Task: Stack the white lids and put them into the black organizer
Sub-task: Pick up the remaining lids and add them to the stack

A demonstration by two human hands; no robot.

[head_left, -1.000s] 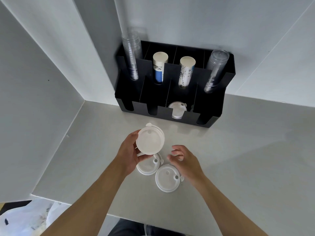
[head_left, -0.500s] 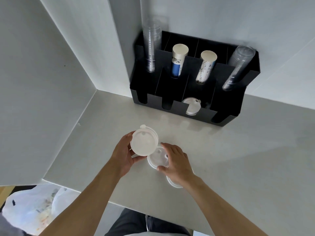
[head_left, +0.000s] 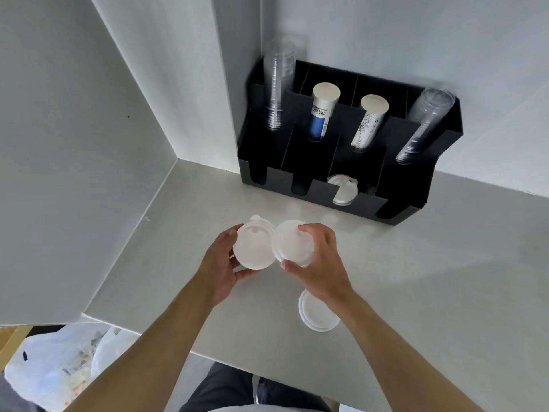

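My left hand (head_left: 221, 267) holds a small stack of white lids (head_left: 254, 248) above the counter, its flat side toward me. My right hand (head_left: 319, 260) grips another white lid (head_left: 292, 245) lifted off the counter, its edge touching the left stack. A third white lid (head_left: 316, 315) lies flat on the counter, partly hidden under my right wrist. The black organizer (head_left: 320, 190) stands against the back wall, and a white lid (head_left: 343, 190) sits in its third front slot.
The organizer's rear slots hold two clear cup stacks (head_left: 277, 84) (head_left: 423, 126) and two paper cup stacks (head_left: 322, 110) (head_left: 370, 123). White walls close the left and back. The grey counter (head_left: 430, 286) ends near me; a plastic bag (head_left: 56, 361) lies below left.
My right hand has picked a lid up from the counter and brought it beside the stack in my left hand. The view has shifted, so the organizer appears farther right.
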